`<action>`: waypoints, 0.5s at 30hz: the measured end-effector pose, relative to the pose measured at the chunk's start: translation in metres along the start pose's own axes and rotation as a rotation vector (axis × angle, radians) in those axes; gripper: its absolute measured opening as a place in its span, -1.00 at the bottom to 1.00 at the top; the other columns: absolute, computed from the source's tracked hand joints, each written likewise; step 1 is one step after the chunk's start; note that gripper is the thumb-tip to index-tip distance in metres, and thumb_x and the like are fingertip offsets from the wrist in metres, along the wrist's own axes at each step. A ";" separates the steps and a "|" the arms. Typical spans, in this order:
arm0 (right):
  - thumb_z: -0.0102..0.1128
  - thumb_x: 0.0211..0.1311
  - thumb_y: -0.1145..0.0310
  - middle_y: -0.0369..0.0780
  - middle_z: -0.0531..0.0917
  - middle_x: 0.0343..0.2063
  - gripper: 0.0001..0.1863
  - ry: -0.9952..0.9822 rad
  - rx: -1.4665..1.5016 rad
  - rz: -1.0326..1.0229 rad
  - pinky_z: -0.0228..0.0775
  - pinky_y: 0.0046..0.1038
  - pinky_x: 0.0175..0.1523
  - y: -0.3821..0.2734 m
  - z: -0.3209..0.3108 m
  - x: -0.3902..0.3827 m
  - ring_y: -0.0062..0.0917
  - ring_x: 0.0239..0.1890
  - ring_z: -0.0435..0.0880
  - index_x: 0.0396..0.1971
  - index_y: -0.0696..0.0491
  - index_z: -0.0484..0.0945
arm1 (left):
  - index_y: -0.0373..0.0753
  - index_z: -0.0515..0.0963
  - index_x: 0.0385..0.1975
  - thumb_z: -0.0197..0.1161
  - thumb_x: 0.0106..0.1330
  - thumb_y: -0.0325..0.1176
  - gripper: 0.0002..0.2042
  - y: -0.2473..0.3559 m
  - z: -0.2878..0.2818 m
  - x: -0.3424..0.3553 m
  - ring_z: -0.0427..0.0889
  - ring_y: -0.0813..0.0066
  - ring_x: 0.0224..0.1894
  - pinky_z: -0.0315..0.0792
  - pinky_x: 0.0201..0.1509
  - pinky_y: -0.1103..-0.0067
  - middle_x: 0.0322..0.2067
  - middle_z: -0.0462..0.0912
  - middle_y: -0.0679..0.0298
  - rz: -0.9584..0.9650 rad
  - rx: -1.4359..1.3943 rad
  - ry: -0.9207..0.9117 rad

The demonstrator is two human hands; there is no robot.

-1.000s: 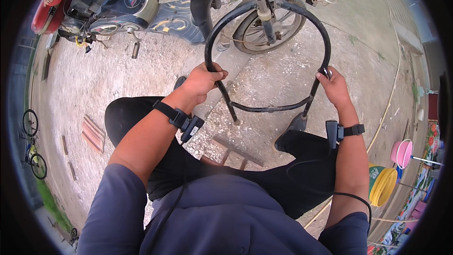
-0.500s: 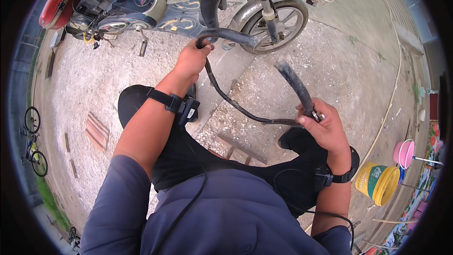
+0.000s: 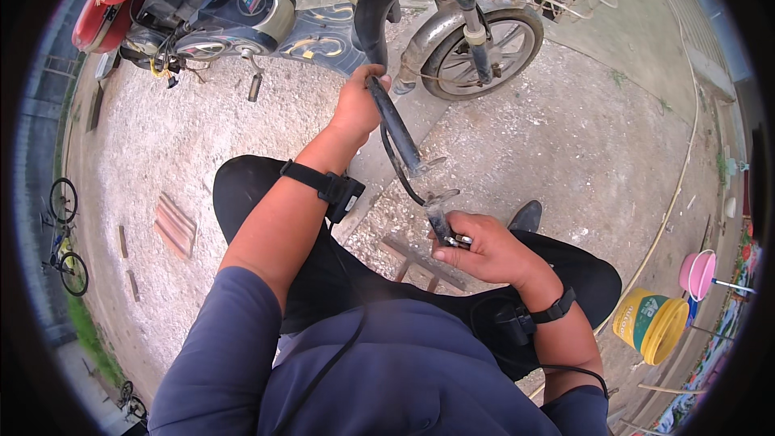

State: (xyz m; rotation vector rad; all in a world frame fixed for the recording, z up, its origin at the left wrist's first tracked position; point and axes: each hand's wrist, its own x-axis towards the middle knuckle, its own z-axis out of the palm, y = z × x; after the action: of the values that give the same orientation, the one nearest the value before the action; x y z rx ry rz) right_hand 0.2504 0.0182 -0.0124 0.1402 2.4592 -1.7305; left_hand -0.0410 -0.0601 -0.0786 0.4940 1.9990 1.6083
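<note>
A dusty black rubber tube [image 3: 396, 127], looking like a cut inner tube, stretches between my hands, its two ends worn and flared. My left hand [image 3: 361, 103] is closed round one part, with its loose end pointing down toward the other hand. In my right hand [image 3: 486, 250] the other end is gripped, its opening [image 3: 437, 206] turned upward. The two ends are close together but apart. A thinner, slack stretch of the tube runs down behind the left end. Small shiny metal pieces [image 3: 462, 239] stick out at my right fingers; their kind is unclear.
An electric scooter [image 3: 323, 32] with a wheel [image 3: 492, 52] stands just ahead. A wooden frame [image 3: 420, 262] lies between my feet. Reddish ridged pieces [image 3: 176, 224] are on the left ground. A yellow bucket [image 3: 650, 323] and pink bucket [image 3: 697, 273] are at right, near a long hose [image 3: 682, 173].
My right hand has moved left and slightly down, bringing its tube end near the other. The left-hand end has swung from pointing right to pointing downward. My view has shifted slightly.
</note>
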 end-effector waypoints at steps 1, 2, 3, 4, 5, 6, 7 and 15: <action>0.37 0.25 0.22 -0.14 0.60 -0.41 -0.71 0.003 0.028 -0.005 0.42 -0.38 -0.18 0.000 0.000 0.001 -0.33 -0.32 0.62 -0.24 0.13 0.57 | -0.40 0.46 0.12 0.27 0.42 -0.30 -0.62 0.001 0.001 0.001 0.51 0.52 -0.15 0.42 -0.02 0.57 -0.14 0.60 0.19 -0.019 0.007 -0.009; 0.38 0.24 0.22 -0.15 0.60 -0.41 -0.71 0.006 0.055 -0.009 0.42 -0.38 -0.18 0.000 0.000 0.003 -0.33 -0.32 0.62 -0.24 0.13 0.57 | -0.40 0.44 0.15 0.26 0.42 -0.30 -0.59 0.002 0.001 0.002 0.52 0.51 -0.14 0.44 -0.02 0.57 -0.12 0.61 0.16 -0.038 0.014 -0.018; 0.38 0.24 0.22 -0.16 0.60 -0.41 -0.71 -0.003 0.091 -0.008 0.42 -0.39 -0.17 -0.002 -0.001 0.004 -0.36 -0.32 0.62 -0.24 0.13 0.57 | -0.41 0.43 0.17 0.27 0.41 -0.30 -0.57 0.002 0.003 0.001 0.54 0.47 -0.11 0.44 0.02 0.56 -0.08 0.61 0.12 -0.011 0.026 -0.010; 0.39 0.23 0.23 -0.17 0.60 -0.40 -0.70 -0.012 0.128 -0.006 0.42 -0.39 -0.16 -0.006 -0.003 0.006 -0.39 -0.31 0.62 -0.23 0.14 0.58 | -0.42 0.41 0.19 0.28 0.41 -0.30 -0.55 0.006 0.006 -0.002 0.56 0.43 -0.07 0.44 0.05 0.55 -0.05 0.60 0.08 0.017 0.039 -0.002; 0.40 0.23 0.23 -0.18 0.61 -0.40 -0.70 -0.021 0.164 -0.005 0.42 -0.40 -0.15 -0.007 -0.004 0.007 -0.41 -0.30 0.61 -0.23 0.14 0.58 | -0.43 0.40 0.21 0.28 0.40 -0.30 -0.53 0.009 0.009 -0.003 0.57 0.38 -0.03 0.44 0.09 0.54 -0.01 0.60 0.04 0.045 0.051 0.006; 0.40 0.23 0.23 -0.20 0.61 -0.39 -0.70 -0.014 0.211 0.001 0.43 -0.42 -0.15 -0.006 -0.003 0.007 -0.45 -0.29 0.61 -0.22 0.14 0.58 | -0.44 0.37 0.24 0.28 0.40 -0.32 -0.50 0.009 0.011 -0.003 0.54 0.36 0.04 0.41 0.15 0.53 0.05 0.56 0.02 0.043 0.071 0.004; 0.41 0.22 0.24 -0.21 0.62 -0.38 -0.70 -0.007 0.257 0.007 0.43 -0.44 -0.14 -0.005 -0.002 0.007 -0.49 -0.29 0.61 -0.22 0.15 0.59 | -0.45 0.34 0.27 0.28 0.39 -0.34 -0.48 0.009 0.012 -0.002 0.51 0.34 0.12 0.39 0.21 0.53 0.12 0.53 -0.01 0.042 0.091 0.002; 0.41 0.22 0.35 -0.34 0.63 -0.28 -0.71 0.019 0.581 0.221 0.42 -0.55 -0.06 -0.004 -0.006 0.008 -0.72 -0.19 0.53 -0.12 0.14 0.59 | -0.44 0.10 0.41 0.23 0.31 -0.47 -0.31 0.013 0.008 -0.005 0.37 0.12 0.32 0.34 0.30 0.37 0.33 0.33 -0.09 -0.190 -0.114 -0.032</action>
State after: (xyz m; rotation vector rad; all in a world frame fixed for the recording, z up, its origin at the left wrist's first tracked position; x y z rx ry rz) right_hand 0.2414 0.0227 -0.0079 0.4630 1.7925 -2.2758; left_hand -0.0329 -0.0540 -0.0663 0.2764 1.8582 1.5752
